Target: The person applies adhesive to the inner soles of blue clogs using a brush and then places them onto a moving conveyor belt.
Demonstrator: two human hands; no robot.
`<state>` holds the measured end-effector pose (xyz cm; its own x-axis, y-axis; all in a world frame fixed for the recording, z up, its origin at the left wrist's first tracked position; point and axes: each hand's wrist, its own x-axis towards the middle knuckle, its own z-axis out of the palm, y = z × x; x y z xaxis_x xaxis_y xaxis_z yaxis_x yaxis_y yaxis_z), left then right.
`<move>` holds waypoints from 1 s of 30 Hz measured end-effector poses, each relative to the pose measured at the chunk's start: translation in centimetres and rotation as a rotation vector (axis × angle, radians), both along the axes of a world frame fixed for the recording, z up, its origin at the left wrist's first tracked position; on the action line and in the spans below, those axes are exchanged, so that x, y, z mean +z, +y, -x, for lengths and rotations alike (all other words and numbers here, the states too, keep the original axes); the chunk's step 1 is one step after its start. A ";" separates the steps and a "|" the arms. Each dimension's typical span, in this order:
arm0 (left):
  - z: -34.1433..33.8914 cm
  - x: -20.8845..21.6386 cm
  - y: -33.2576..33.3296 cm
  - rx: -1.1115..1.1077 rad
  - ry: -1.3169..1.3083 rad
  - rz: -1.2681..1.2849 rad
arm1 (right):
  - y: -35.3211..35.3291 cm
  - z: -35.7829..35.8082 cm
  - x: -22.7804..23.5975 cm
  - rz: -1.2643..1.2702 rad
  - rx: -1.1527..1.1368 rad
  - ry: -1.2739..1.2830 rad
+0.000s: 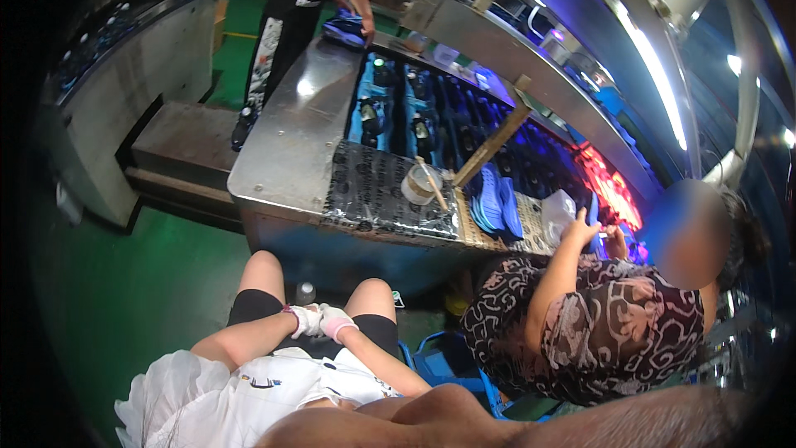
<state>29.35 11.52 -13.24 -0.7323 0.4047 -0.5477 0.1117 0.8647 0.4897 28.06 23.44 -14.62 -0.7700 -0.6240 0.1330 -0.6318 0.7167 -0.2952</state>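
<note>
Both of my hands rest together in my lap, over black shorts. My left hand wears a white knitted glove, its fingers curled against the other hand. Touching it is my right hand, in a white glove that looks pinkish on the back, also closed. Whether anything is between them cannot be made out. Just beyond my hands, low down between my knees, shows a clear bottle. The workbench stands in front of my knees, apart from my hands.
On the bench are a white tub with a brush, blue shoe soles and blue racks of dark-and-blue pieces. A co-worker at my right handles a sole. Another person stands beyond, holding blue soles. Red light glows behind.
</note>
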 end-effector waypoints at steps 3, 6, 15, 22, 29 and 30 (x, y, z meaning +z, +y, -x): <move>-0.1 -0.9 -0.2 0.001 0.114 -0.047 | 0.0 -0.1 -0.3 -0.011 0.031 0.015; -0.3 -1.3 -0.6 0.007 0.165 -0.041 | 0.2 -0.3 -0.9 -0.032 0.062 0.044; -0.2 -1.6 0.3 0.031 0.028 0.050 | 2.7 0.4 5.6 0.154 0.324 -0.540; -0.3 -1.1 0.3 0.044 0.008 0.074 | 0.6 -1.1 6.3 0.176 0.044 -0.745; 0.2 -1.9 0.3 0.013 -0.014 0.119 | 1.3 -0.2 5.2 -0.024 0.049 -0.679; 0.2 -2.2 0.2 0.012 -0.023 0.132 | 1.2 0.0 4.6 -0.054 0.062 -0.665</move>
